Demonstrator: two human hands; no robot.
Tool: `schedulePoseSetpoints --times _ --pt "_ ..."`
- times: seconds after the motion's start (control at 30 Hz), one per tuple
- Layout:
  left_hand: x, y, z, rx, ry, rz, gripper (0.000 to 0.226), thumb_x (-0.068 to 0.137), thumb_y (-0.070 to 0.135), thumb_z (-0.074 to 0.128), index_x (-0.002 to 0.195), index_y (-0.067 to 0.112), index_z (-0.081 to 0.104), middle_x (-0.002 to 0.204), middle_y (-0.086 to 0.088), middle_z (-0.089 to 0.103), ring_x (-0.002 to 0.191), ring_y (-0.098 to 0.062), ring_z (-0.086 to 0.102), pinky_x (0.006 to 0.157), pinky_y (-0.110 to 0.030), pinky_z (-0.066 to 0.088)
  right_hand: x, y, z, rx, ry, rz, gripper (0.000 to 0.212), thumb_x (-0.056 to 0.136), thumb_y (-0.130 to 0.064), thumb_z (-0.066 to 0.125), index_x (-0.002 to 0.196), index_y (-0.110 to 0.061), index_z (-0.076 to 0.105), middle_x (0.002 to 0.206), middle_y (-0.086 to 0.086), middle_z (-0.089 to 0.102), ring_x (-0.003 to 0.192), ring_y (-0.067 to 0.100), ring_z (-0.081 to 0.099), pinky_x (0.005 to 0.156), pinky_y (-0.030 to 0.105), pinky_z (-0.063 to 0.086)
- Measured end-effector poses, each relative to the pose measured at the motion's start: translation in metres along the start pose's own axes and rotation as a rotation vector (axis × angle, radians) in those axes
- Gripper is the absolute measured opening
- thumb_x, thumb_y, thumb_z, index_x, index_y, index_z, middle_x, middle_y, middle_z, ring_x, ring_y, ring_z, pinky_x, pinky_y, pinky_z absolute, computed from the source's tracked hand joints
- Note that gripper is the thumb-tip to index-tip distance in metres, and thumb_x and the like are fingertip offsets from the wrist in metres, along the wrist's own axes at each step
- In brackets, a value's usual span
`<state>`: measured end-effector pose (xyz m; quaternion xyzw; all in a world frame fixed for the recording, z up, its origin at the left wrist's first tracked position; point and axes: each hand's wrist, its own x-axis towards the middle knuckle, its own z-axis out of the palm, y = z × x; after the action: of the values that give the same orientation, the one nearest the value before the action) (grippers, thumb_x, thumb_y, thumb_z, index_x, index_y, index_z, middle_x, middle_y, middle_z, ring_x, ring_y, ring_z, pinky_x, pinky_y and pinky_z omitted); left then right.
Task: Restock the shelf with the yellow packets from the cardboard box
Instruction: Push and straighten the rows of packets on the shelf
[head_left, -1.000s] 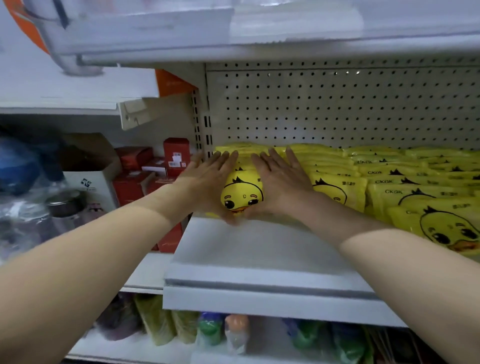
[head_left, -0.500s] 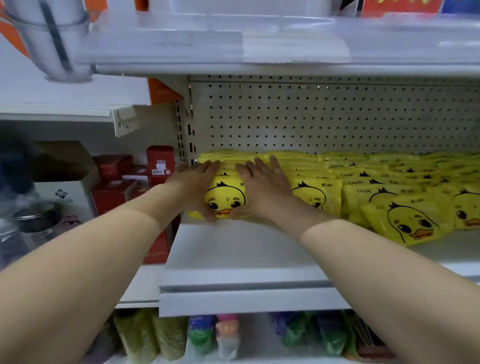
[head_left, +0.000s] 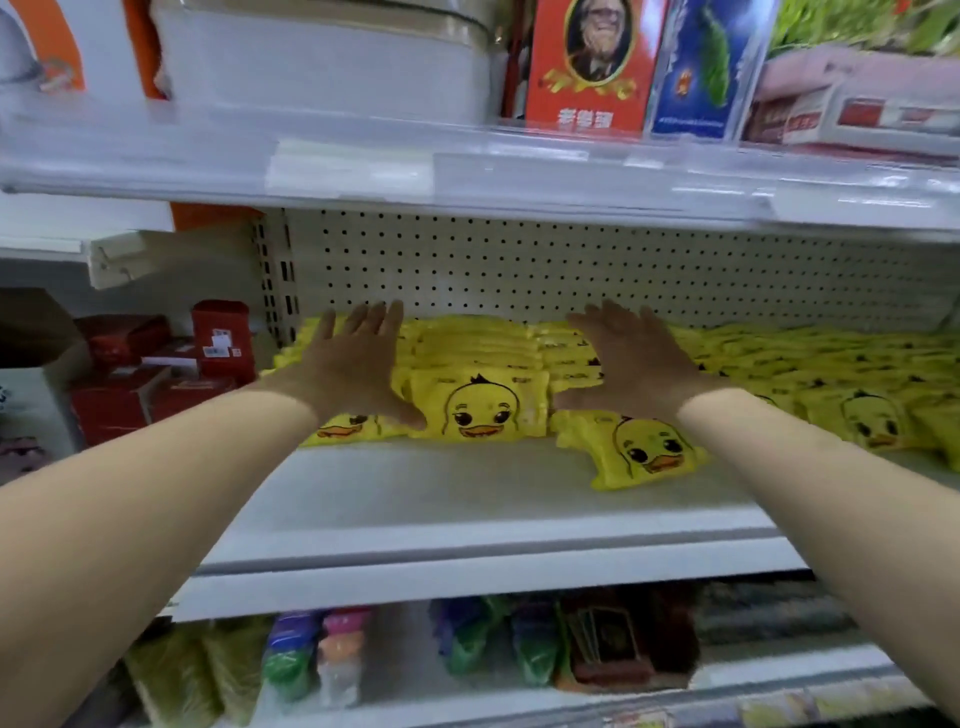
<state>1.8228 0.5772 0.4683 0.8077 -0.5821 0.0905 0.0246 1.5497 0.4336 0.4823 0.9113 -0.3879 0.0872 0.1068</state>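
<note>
Head view: both arms reach over a white shelf (head_left: 467, 499) backed by a perforated panel (head_left: 571, 270). To the left stand red boxes (head_left: 221, 338); on the shelf above are a red carton (head_left: 587, 62) and a blue carton (head_left: 701, 67); below sit coloured bags (head_left: 467, 639), blurred.

The left hand (head_left: 353, 364) and right hand (head_left: 631, 364) are spread flat with fingers apart, gripping nothing. They rest on or just above stacks of yellow packets (head_left: 478, 343); contact cannot be told.

Between the hands, the front packet (head_left: 485, 408) stands leaning back against its stack, duck face outward, long side running left to right. A second packet (head_left: 639, 449), below the right wrist, lies forward of the row, tilted, duck face up. More yellow packets fill the shelf to the right.
</note>
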Motion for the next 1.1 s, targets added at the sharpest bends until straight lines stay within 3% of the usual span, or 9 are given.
schedulePoseSetpoints --times 0.2,0.37,0.57,0.73,1.1 --pt "0.010 0.148 0.008 -0.145 -0.040 0.185 0.143 0.056 0.079 0.070 0.155 0.018 -0.014 0.164 0.000 -0.006 0.150 -0.015 -0.011 0.121 -0.045 -0.006 -0.030 0.095 0.013 -0.035 -0.215 -0.025 0.121 0.067 -0.083 0.062 0.160 -0.030 0.003 0.168 0.001 -0.004 0.154 0.021 -0.007 0.124 0.047 -0.003" --pt "0.031 0.242 0.023 -0.048 -0.132 0.216 0.145 0.057 0.074 0.075 0.153 0.017 -0.018 0.163 0.001 -0.013 0.148 -0.015 -0.018 0.120 -0.046 -0.010 -0.032 0.130 0.041 -0.002 -0.252 -0.165 0.124 0.065 -0.080 0.069 0.159 -0.034 0.001 0.168 0.000 -0.004 0.154 0.021 -0.009 0.124 0.048 -0.004" --pt "0.043 0.252 0.023 0.006 -0.190 0.078 0.154 0.048 0.075 0.078 0.153 0.017 -0.018 0.163 0.001 -0.013 0.148 -0.016 -0.018 0.120 -0.048 -0.010 -0.021 0.139 0.057 0.131 -0.206 -0.252 0.129 0.062 -0.081 0.070 0.159 -0.032 0.002 0.168 -0.001 -0.002 0.154 0.018 -0.010 0.124 0.046 -0.007" --pt "0.046 0.240 0.020 0.042 -0.247 0.057 0.152 0.049 0.077 0.076 0.153 0.018 -0.019 0.162 0.002 -0.017 0.148 -0.015 -0.019 0.120 -0.049 -0.008 -0.006 0.126 0.058 0.065 -0.140 -0.297 0.137 0.058 -0.081 0.073 0.159 -0.027 -0.002 0.168 0.001 -0.005 0.154 0.019 -0.012 0.124 0.047 -0.007" --pt "0.068 0.230 0.031 0.103 -0.085 0.047 0.156 0.044 0.073 0.080 0.154 0.014 -0.013 0.164 -0.004 -0.002 0.151 -0.018 -0.007 0.120 -0.050 -0.006 0.018 0.111 0.069 -0.018 -0.116 -0.219 0.145 0.056 -0.080 0.074 0.159 -0.017 -0.005 0.168 0.005 -0.004 0.154 0.021 -0.008 0.124 0.047 -0.003"
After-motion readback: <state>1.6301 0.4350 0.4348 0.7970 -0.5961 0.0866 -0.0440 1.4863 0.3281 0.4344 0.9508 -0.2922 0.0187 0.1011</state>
